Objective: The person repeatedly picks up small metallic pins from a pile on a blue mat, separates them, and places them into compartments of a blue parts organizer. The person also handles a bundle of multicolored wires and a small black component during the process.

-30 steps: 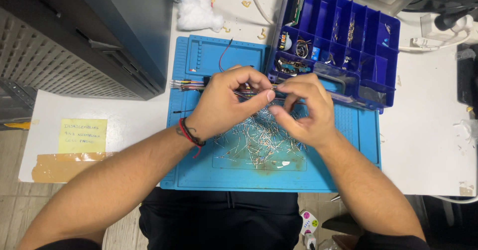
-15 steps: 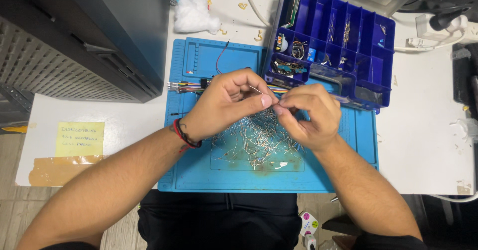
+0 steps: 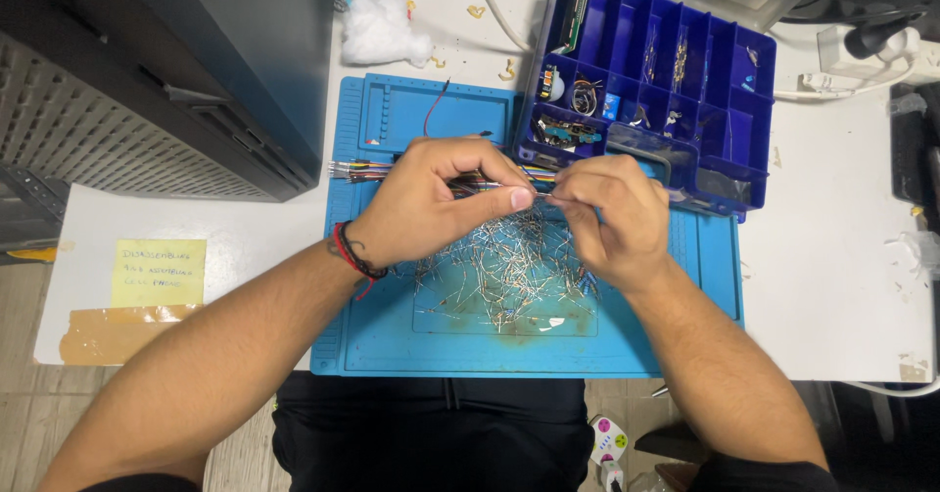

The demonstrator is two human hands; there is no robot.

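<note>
we hold both hands over a blue work mat (image 3: 392, 345), forearms angled inward. our left hand (image 3: 431, 203) and right hand (image 3: 607, 213) meet fingertip to fingertip, each pinching a thin metal pin (image 3: 540, 197) above the heap of loose pins (image 3: 504, 272), near the blue parts box (image 3: 754, 81).

I see a dark blue parts box (image 3: 685, 22) at upper right of the frame, a white cotton wad (image 3: 384, 27) at top centre, a grey vented case (image 3: 147, 71) at upper left, and a yellow note (image 3: 160, 272) above brown tape (image 3: 127, 333) at left.
</note>
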